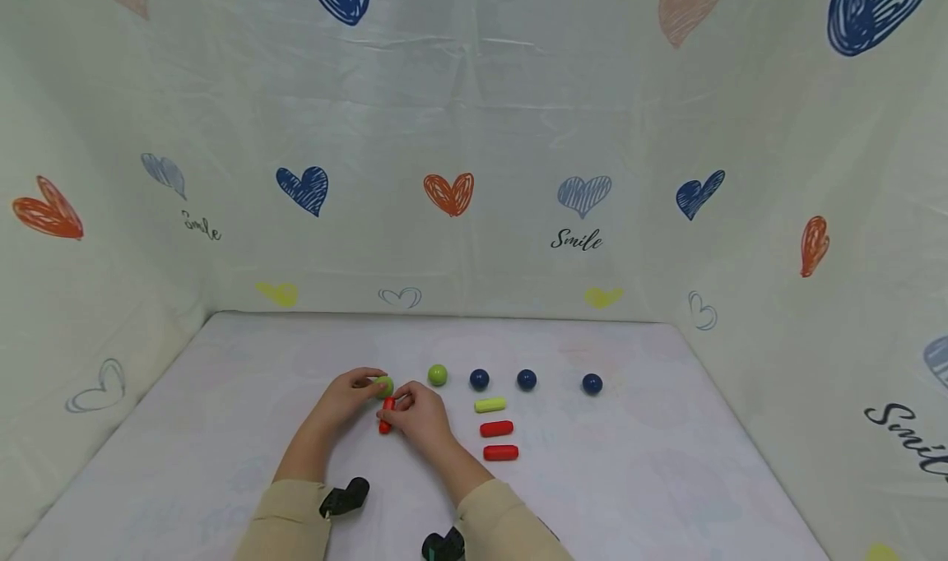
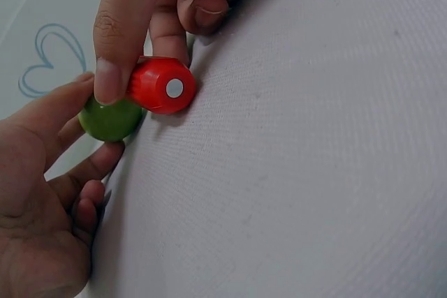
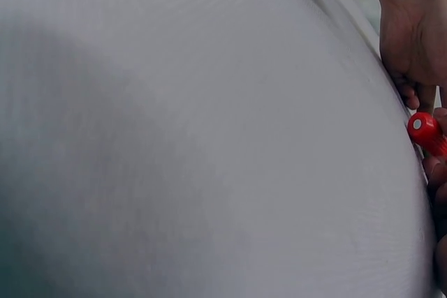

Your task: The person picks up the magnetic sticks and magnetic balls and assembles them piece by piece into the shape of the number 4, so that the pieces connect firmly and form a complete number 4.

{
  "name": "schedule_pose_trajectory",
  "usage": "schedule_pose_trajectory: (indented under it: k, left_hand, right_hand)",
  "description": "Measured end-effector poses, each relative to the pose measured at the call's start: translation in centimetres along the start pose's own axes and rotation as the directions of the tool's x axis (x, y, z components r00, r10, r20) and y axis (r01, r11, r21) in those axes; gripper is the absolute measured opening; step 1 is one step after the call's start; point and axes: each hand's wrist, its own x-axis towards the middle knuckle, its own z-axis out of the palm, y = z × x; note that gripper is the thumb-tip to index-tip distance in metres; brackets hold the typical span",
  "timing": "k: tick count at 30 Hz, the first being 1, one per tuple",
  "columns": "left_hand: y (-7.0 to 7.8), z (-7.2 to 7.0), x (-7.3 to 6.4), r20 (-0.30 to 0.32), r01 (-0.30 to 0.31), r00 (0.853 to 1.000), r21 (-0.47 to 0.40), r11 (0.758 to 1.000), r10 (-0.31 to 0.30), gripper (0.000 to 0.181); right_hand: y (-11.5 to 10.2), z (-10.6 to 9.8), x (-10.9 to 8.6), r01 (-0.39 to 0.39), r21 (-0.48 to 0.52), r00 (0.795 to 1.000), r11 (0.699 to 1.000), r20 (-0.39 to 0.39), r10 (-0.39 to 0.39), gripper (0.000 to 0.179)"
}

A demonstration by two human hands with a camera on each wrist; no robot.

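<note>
A: What is the left hand [image 1: 354, 394] doing?

B: Its fingers and thumb grasp a green ball [image 1: 384, 387], toward the left part of the worktop [image 1: 629, 479]

A: And the right hand [image 1: 419, 414]?

B: Its fingers pinch a red rod [image 1: 384, 428], which sits just in front of that ball, on the side nearer the person. The left wrist view shows a pale round spot on the rod's end

A: Do rod and ball touch?

B: They are very close, but I cannot tell whether they meet

A: What lies to the right of the hands?

B: A second green ball [image 1: 438, 375] comes first, then three blue balls [image 1: 527, 380] carry on the line, with the widest gap before the last one

A: Anything nearer the person?

B: Yes, a yellow-green rod [image 1: 490, 405] lies crosswise below the first blue ball, and two more red rods [image 1: 500, 453] lie one after the other below it, roughly parallel and apart

A: And behind it all?

B: A pale cloth [image 1: 511, 117] printed with hearts and the word "Smile"
</note>
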Motion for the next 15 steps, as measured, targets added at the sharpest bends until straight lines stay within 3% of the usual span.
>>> schedule_pose_trajectory:
  k: [15]
  left_hand:
    - [-0.07, 0.22, 0.10, -0.017, 0.024, 1.000, -0.010, 1.000, -0.024, 0.038]
  right_hand:
    - [-0.06, -0.50, 0.49, -0.045, 0.010, 0.998, 0.999, 0.052, 0.045, 0.027]
